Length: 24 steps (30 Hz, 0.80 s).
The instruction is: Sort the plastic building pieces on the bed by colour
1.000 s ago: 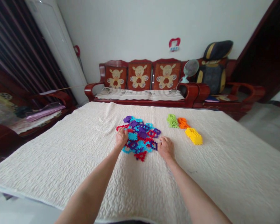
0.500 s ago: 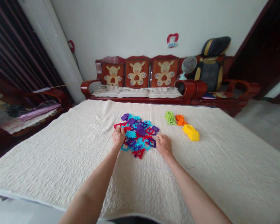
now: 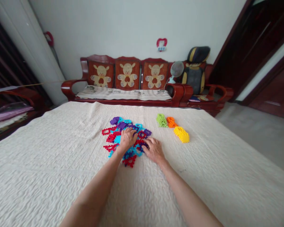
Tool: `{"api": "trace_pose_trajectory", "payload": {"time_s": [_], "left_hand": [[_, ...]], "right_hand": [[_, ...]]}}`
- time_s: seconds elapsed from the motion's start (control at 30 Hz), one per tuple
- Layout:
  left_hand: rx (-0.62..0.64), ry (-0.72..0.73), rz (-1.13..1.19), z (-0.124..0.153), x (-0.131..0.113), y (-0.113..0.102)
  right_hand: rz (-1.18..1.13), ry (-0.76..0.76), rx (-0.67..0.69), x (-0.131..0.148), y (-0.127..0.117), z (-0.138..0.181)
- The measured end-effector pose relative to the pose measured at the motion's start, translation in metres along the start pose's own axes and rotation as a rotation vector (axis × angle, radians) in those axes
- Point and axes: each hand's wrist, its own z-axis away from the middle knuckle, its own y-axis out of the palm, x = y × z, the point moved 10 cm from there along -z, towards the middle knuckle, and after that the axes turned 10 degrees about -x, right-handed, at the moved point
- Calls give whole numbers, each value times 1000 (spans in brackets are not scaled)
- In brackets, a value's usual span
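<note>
A loose heap of flat toothed plastic building pieces in red (image 3: 129, 161), purple (image 3: 115, 120) and light blue (image 3: 117, 139) lies on a quilted cream cover (image 3: 85, 170). Some pieces are frames with open centres, others are solid. My left hand (image 3: 128, 138) reaches over the middle of the heap, fingers bent down and slightly apart on the pieces; it hides those beneath. At the heap's right edge, my right hand (image 3: 154, 149) rests with its fingers spread, the tips touching purple and red pieces. I see no piece held in either hand.
To the right of the heap sit green pieces (image 3: 161, 120), orange pieces (image 3: 171, 122) and a stack of yellow pieces (image 3: 181, 134). A wooden sofa (image 3: 120, 102) with bear cushions and a small fan (image 3: 177, 69) stand beyond the table's far edge.
My left hand has moved from the heap's left edge to over its middle, uncovering red pieces there. My right hand's fingers have spread over the right edge. The view has turned right.
</note>
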Motion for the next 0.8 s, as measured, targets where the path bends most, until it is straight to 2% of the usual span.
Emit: {"api": "trace_pose_trajectory", "payload": {"time_s": [0.13, 0.33, 0.43, 0.53, 0.67, 0.8], "left_hand": [[51, 66, -20, 7, -7, 15], [24, 117, 19, 11, -6, 24], [25, 134, 62, 7, -6, 25], [65, 129, 86, 3, -3, 26], [68, 79, 65, -1, 8, 19], [29, 31, 75, -9, 16, 3]], "right_hand": [[-2, 4, -3, 1, 0, 1], [-54, 12, -84, -5, -3, 4], [-32, 83, -117, -18, 1, -3], [21, 186, -37, -27, 18, -15], [-63, 206, 32, -16, 39, -34], [-295, 233, -53, -18, 33, -43]]}}
